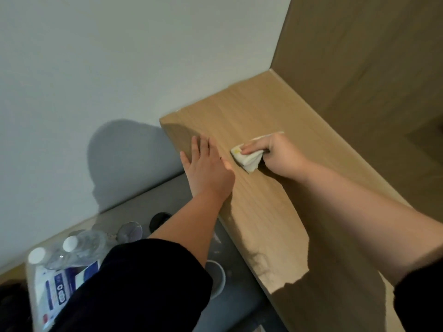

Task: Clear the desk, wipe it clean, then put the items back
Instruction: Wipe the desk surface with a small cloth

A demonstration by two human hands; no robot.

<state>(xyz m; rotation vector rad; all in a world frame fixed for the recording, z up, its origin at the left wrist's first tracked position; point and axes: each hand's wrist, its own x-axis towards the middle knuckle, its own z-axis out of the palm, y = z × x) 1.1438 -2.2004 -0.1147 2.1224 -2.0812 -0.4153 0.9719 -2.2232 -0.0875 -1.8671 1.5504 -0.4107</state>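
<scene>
- White wall (96, 68) fills most of the top left, with a big soft shadow on it low down.
- Wood panel (371, 56) stands on the right and meets the wall in a corner.
- The desk (275, 111) is a light wood top running from that corner down to the bottom right. It butts against the panel, and both hands are on it.
- A lower grey surface (148, 202) sits left of the desk, along the wall, and that's where the small stuff is parked.
- Dark sleeve (143, 283) on the left arm covers a chunk of that grey surface.
- Left hand (206, 168) lies flat, palm down, on the desk right at its left edge. Fingers are straight and a bit spread, holding nothing.
- Right hand (280, 154) is just beside it, further in on the desk. Its fingers are curled round a cloth (247, 159), with 1 finger stretched along the top pressing it onto the wood.
- Pack (60, 288), white and blue, lies bottom left, partly under the sleeve. The print is too blurry to read.
- 2 clear bottles (88, 245) with white caps are just above the pack.
- Cup (217, 276), pale rim only, peeks out from under the left forearm.
- The cloth is white and bunched up, sitting between the 2 hands.
- Glasses (130, 231) lie beside the bottles.
- Small black disc (159, 219) is next to the glasses. Can't tell what it is.
</scene>
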